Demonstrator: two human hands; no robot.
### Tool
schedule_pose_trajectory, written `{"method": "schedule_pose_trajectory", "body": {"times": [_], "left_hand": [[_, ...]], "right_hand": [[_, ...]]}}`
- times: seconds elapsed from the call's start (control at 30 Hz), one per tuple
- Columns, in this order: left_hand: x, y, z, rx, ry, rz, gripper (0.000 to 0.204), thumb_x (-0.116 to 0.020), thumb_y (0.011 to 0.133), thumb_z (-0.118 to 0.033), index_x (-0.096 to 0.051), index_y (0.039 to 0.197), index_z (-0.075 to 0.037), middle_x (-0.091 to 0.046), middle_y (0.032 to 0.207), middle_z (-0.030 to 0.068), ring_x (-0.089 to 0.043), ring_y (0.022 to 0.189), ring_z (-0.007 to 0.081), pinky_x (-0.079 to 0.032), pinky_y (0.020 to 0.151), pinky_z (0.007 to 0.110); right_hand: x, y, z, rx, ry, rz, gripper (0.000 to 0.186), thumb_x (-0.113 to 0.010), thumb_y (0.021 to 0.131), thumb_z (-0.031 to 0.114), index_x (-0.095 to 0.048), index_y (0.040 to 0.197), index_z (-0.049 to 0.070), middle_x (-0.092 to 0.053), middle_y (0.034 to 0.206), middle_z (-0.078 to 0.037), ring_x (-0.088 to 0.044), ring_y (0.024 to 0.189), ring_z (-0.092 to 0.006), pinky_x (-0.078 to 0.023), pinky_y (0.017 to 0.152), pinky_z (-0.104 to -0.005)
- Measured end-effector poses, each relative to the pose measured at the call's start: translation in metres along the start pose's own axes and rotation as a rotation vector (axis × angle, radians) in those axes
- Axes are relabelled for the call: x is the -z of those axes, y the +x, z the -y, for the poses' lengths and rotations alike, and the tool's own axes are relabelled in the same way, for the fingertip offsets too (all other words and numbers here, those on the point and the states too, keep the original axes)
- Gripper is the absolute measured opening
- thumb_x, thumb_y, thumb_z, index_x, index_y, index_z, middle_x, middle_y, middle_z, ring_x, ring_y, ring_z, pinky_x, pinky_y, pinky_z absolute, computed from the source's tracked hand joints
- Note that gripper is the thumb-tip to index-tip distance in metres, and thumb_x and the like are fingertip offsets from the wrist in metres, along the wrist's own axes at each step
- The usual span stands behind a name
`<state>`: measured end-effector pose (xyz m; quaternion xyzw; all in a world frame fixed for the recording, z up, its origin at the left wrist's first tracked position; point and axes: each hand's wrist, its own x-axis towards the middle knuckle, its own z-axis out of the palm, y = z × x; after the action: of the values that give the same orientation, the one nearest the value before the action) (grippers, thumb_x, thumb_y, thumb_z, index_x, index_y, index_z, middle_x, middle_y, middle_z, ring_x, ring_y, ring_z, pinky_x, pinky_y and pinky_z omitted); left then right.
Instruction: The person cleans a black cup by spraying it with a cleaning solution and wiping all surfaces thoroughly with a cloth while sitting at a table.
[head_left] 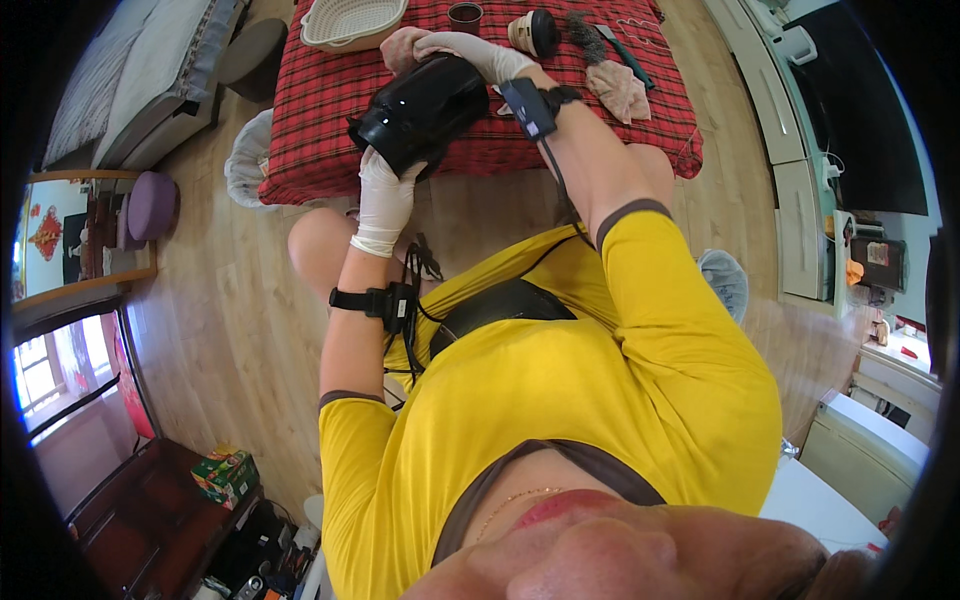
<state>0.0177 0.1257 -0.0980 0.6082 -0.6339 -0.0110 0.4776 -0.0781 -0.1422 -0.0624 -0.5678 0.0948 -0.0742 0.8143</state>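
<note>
A glossy black jug-like vessel (pixel 425 108) lies tilted over the near edge of the table; I cannot make out its exact kind. My left hand (pixel 388 200), in a white glove, is closed around its near end, with some fingers hidden beneath it. At its far side, my right hand (pixel 470 52), also in a white glove, presses a crumpled pinkish cloth (pixel 402 48) near the vessel's surface. The right fingers are bent over the cloth and partly hidden by it.
The table (pixel 310 150) wears a red plaid cloth. On it are a white basket (pixel 352 24), dark cup (pixel 465 17), black-lidded jar (pixel 533 34), bristly grey brush (pixel 586 38), green-handled tool (pixel 626 58) and second pinkish cloth (pixel 618 92). A lined bin (pixel 247 160) stands at the left corner.
</note>
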Motion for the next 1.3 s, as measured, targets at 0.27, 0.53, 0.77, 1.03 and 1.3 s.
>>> {"method": "schedule_pose_trajectory", "body": {"times": [0.27,0.53,0.77,1.03,1.3], "left_hand": [[0.011,0.005,-0.039,0.344,-0.33,-0.028,0.034,-0.075,0.081,-0.001,-0.067,0.114,-0.004,-0.071,0.105,0.0143,-0.065,0.103,0.0315,-0.048,0.095,0.04],[0.044,0.015,-0.095,0.522,-0.727,-0.068,0.043,-0.067,0.092,0.0,-0.056,0.133,0.003,-0.063,0.13,0.0077,-0.059,0.111,0.0147,-0.046,0.099,0.029],[0.055,0.012,-0.15,0.626,-0.974,-0.102,0.042,-0.058,0.098,-0.002,-0.051,0.139,0.002,-0.059,0.137,0.0111,-0.057,0.122,0.02,-0.041,0.109,0.034],[0.045,-0.006,-0.161,0.827,-1.482,-0.098,0.042,-0.057,0.1,-0.006,-0.049,0.141,0.002,-0.057,0.14,0.0142,-0.056,0.126,0.0266,-0.042,0.11,0.039],[0.048,-0.009,-0.171,0.966,-1.708,-0.096,0.05,-0.043,0.108,-0.036,-0.048,0.142,0.0,-0.058,0.138,0.014,-0.054,0.129,0.0272,-0.039,0.113,0.039]], "right_hand": [[-0.048,-0.059,-0.006,0.121,0.448,-0.343,0.026,-0.056,0.103,0.031,-0.066,0.111,0.008,-0.071,0.101,0.0,-0.065,0.087,-0.0088,-0.052,0.081,-0.0245],[-0.105,-0.097,0.023,0.27,0.3,-0.515,0.037,-0.059,0.101,0.033,-0.064,0.125,0.005,-0.072,0.106,-0.001,-0.067,0.095,-0.01,-0.053,0.087,-0.0264],[-0.151,-0.138,0.046,0.822,-0.232,-0.403,0.038,-0.048,0.105,0.019,-0.052,0.142,0.011,-0.064,0.131,-0.001,-0.061,0.107,-0.0031,-0.047,0.095,-0.0217],[-0.17,-0.177,0.038,0.996,-1.08,-0.602,0.031,-0.054,0.099,0.012,-0.066,0.127,0.01,-0.059,0.138,-0.006,-0.052,0.129,-0.0265,-0.038,0.111,-0.0375],[-0.164,-0.196,0.041,0.852,-0.449,-0.306,0.029,-0.052,0.099,0.016,-0.068,0.121,0.006,-0.062,0.132,-0.012,-0.052,0.132,-0.0286,-0.035,0.114,-0.0425]]}}
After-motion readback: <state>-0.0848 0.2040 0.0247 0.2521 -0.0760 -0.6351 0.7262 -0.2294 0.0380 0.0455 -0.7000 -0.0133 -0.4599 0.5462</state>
